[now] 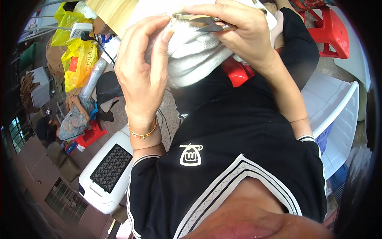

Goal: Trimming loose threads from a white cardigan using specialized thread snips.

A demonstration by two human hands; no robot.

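A bundle of white knitted fabric (195, 59) lies in folds over my lap and the table edge at the top. My left hand (141, 63) is curled at its left side, thumb and forefinger closing on the knit near a thin thread. My right hand (246, 32) holds small thread snips (211, 28), their dark pointed blades aimed left over the fabric. By the right fingertips is a small curved metallic piece (183, 16); whether it belongs to the snips I cannot tell.
Wooden tabletop (109, 14) is at the upper left, with a power strip (81, 30) and yellow plastic bags (79, 59) beyond. A white machine-like box (107, 171) stands left of me, a white plastic bin (338, 119) right. Another person (73, 121) sits at far left. Red stool (330, 32) stands upper right.
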